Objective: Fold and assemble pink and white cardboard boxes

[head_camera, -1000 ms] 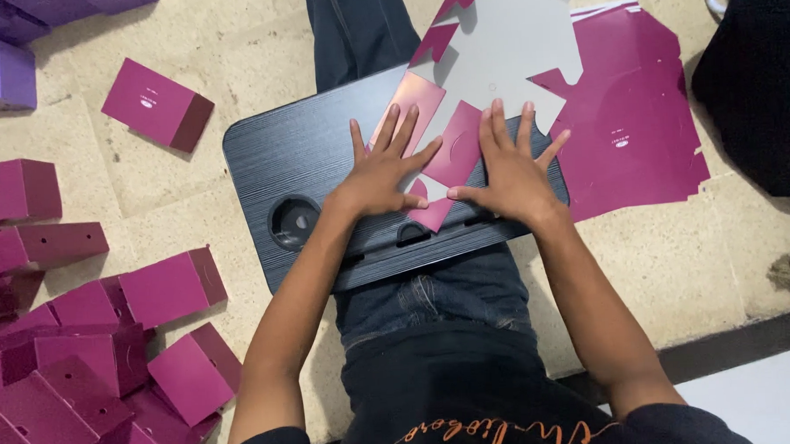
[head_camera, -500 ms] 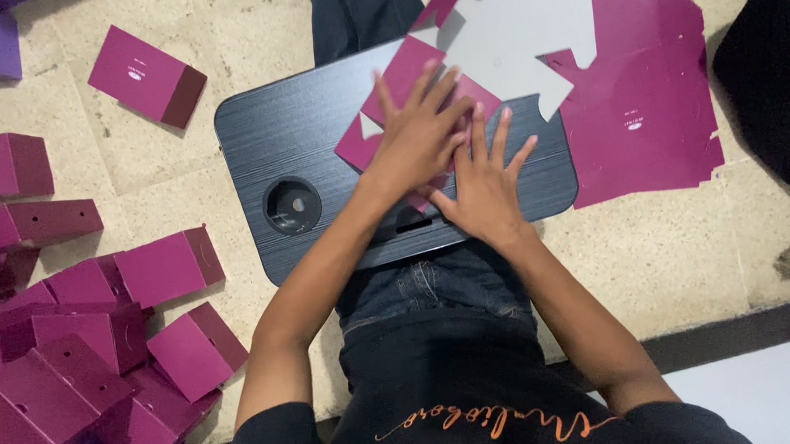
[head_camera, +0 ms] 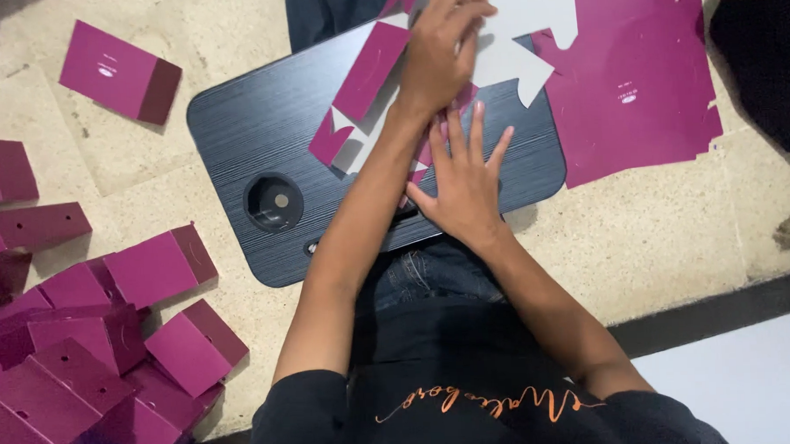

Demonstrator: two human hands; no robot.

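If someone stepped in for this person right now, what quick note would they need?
Left hand: reaches across, fingers pressing a flap of the flat magenta box blank.
Right hand: palm down, flat on the blank's near part, on the dark lap tray.
More flat blanks lie to the right on the floor.
Done: a heap of folded magenta boxes on the left.
Left: this blank is still mostly flat, not yet a box.

Your left hand [head_camera: 442, 58] and forearm cover the card blank's [head_camera: 368, 74] middle. The frame's left edge crops the folded boxes [head_camera: 59, 382]; its top crops the flat magenta sheet [head_camera: 644, 82].
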